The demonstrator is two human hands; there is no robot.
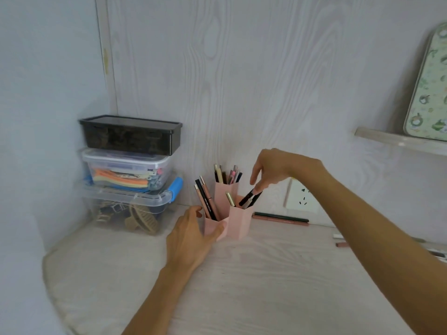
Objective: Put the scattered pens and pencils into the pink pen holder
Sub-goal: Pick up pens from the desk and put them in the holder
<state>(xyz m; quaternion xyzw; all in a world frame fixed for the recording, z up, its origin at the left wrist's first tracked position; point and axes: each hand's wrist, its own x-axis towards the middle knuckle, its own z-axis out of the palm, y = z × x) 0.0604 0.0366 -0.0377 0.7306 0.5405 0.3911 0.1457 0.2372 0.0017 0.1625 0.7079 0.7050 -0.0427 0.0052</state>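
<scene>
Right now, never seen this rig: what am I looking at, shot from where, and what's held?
There is no machine here, only a person's two bare hands. The single picture comes from a wide-angle camera worn on the head, looking forward and down at a pale wood-grain desk. The left hand grips the low front tube of the pink pen holder. The right hand pinches dark pens over its right tube. Two pencils lie by the wall, and a few more pens lie at the right edge. Stacked storage boxes stand on the left.
</scene>
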